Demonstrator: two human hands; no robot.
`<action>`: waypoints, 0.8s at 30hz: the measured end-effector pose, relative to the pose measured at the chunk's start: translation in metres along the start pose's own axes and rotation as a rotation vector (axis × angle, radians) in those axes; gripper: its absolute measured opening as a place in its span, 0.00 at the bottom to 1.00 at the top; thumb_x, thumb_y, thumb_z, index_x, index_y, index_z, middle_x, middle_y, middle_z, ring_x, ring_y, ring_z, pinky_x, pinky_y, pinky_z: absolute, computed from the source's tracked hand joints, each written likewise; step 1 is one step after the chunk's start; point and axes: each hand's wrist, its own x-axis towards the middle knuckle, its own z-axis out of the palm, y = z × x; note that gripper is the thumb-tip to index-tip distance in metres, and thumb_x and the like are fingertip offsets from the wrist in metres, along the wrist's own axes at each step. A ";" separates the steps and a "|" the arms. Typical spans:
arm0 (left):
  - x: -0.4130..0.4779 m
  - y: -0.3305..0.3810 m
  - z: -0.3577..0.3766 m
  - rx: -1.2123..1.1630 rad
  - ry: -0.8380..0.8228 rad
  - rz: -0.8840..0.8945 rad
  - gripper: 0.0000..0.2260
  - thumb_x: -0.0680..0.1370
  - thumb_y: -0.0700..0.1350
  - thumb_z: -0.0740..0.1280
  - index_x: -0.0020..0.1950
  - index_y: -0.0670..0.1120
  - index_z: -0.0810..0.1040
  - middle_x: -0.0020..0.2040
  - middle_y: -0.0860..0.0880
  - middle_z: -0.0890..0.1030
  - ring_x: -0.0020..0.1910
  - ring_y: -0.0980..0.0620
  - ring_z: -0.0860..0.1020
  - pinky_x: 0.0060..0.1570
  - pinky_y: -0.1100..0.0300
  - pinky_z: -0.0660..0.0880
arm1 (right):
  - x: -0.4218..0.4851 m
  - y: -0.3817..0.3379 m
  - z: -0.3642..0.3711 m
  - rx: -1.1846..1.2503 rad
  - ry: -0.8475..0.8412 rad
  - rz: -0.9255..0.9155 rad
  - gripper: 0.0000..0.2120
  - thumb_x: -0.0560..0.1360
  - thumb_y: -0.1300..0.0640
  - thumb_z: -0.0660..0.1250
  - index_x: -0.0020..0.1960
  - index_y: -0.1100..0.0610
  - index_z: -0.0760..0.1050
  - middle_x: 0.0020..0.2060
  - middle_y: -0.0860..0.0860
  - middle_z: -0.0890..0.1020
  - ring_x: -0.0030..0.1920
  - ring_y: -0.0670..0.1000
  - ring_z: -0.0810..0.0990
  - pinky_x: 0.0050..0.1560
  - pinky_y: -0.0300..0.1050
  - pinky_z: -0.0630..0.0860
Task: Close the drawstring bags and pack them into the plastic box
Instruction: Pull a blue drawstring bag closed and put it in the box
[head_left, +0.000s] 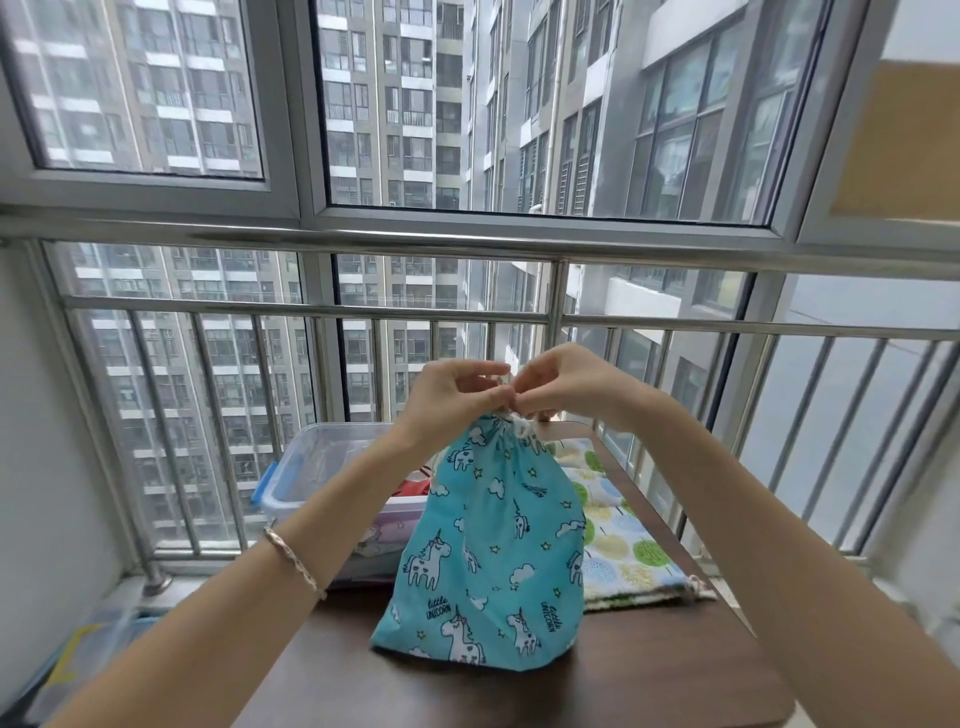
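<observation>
A turquoise unicorn-print drawstring bag hangs upright over the dark wooden table, its bottom touching the top. Its mouth is gathered tight. My left hand and my right hand meet just above the gathered mouth, each pinching the white drawstring. A clear plastic box with blue latches stands behind and to the left of the bag, with red and pink fabric inside. A second bag, white with green and yellow dots, lies flat on the table to the right.
A steel railing and large windows stand right behind the table. Another clear container sits on the floor at the lower left. The table's front part is bare dark wood.
</observation>
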 end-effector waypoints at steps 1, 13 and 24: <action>0.001 0.001 -0.002 -0.021 -0.024 -0.063 0.17 0.72 0.41 0.74 0.61 0.43 0.80 0.46 0.46 0.86 0.45 0.50 0.84 0.50 0.55 0.81 | -0.001 0.000 0.002 -0.012 0.024 -0.025 0.04 0.72 0.66 0.71 0.44 0.60 0.82 0.38 0.54 0.85 0.37 0.47 0.81 0.41 0.37 0.78; 0.011 0.027 -0.025 0.125 -0.300 -0.324 0.24 0.68 0.41 0.76 0.61 0.43 0.72 0.52 0.38 0.82 0.54 0.42 0.81 0.58 0.48 0.77 | -0.002 0.002 0.027 -0.290 0.173 -0.307 0.08 0.75 0.60 0.69 0.54 0.56 0.82 0.46 0.49 0.84 0.47 0.46 0.82 0.51 0.38 0.79; 0.003 0.027 -0.024 0.263 -0.189 -0.054 0.07 0.73 0.41 0.72 0.51 0.44 0.81 0.43 0.48 0.85 0.44 0.54 0.83 0.40 0.67 0.79 | 0.004 0.010 0.023 0.767 0.094 -0.026 0.09 0.71 0.72 0.62 0.41 0.59 0.68 0.35 0.54 0.75 0.36 0.51 0.76 0.44 0.44 0.75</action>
